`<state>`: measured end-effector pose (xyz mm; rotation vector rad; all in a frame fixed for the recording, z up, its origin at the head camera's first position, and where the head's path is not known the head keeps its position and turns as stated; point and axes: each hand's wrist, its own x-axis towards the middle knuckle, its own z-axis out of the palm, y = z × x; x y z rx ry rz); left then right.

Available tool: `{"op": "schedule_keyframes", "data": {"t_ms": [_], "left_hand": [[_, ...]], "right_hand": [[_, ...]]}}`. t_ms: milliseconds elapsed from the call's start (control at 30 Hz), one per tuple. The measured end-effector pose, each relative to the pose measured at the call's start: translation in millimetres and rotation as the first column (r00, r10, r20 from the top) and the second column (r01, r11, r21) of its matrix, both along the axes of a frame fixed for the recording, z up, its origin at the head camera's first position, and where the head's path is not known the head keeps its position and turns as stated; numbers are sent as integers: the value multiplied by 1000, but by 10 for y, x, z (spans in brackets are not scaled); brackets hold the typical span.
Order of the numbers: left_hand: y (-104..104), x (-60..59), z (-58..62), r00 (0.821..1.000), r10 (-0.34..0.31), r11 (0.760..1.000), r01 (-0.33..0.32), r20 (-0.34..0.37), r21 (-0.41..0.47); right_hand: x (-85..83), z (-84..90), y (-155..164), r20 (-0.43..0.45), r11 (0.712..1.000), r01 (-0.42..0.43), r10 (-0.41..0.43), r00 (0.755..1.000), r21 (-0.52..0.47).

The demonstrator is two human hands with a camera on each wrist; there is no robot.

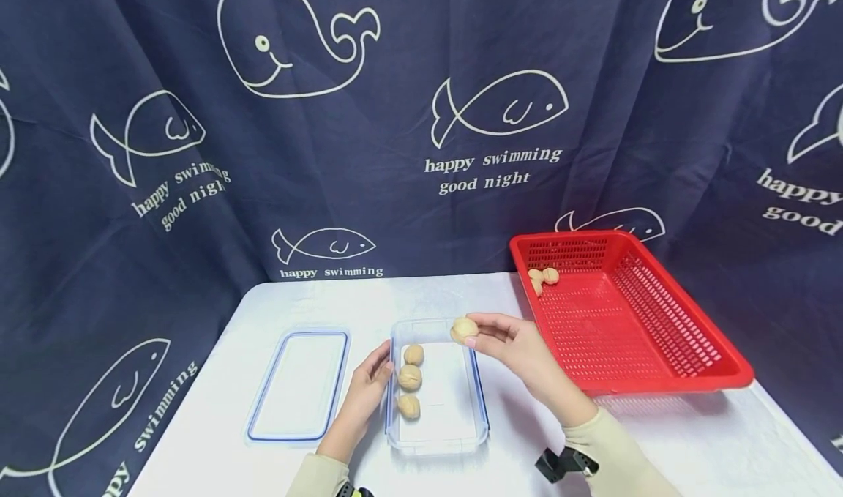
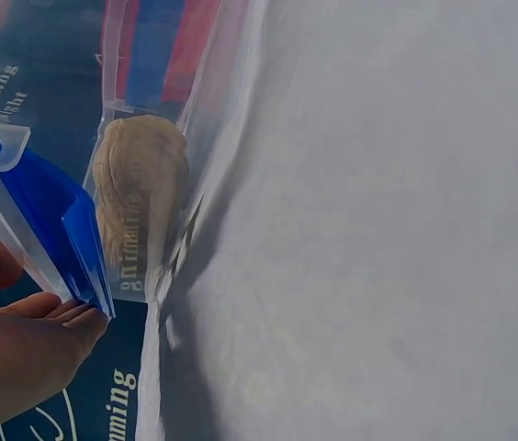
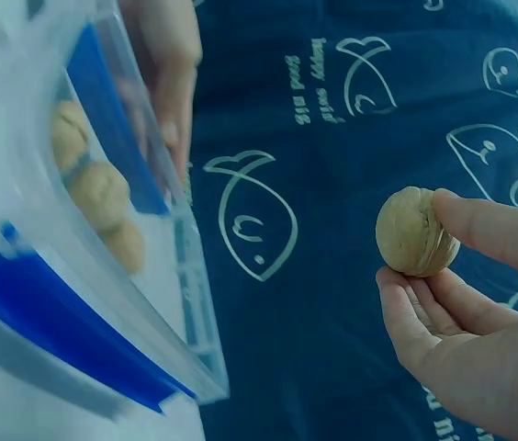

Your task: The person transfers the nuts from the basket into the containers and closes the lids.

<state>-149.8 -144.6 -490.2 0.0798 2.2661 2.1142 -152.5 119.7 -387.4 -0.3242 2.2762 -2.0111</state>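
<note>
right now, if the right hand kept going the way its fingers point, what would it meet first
The right hand pinches a walnut and points left over the far end of the clear box. Probably nothing soon: it seems above the rim, with bare table beyond, though height is hard to judge.

Three walnuts [image 1: 410,377] lie in a row inside the clear container [image 1: 437,438], and one more walnut [image 1: 464,329] is held just above its far right corner. To the container's right is one red basket [image 1: 658,350] holding about three walnuts [image 1: 543,277], and to its left lies one lid [image 1: 299,383].
</note>
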Motion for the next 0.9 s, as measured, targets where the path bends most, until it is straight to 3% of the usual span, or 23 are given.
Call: {"op": "schedule_keyframes", "data": {"t_ms": [367,533,900], "left_hand": [[-7,9,1,1000,6,1000,-7,-25,-27],[-8,6,1,1000,9,1000,-9,-4,-25],[-13,2,-10,1000,-3,1000,3,-9,-11]], "right_hand": [[155,-250,-315,29,989,-137,139,990,-46],[165,-374,-416,33,985,-167,169,985,-41],[207,-604,-603,70,958,-287,288,955,-26]]}}
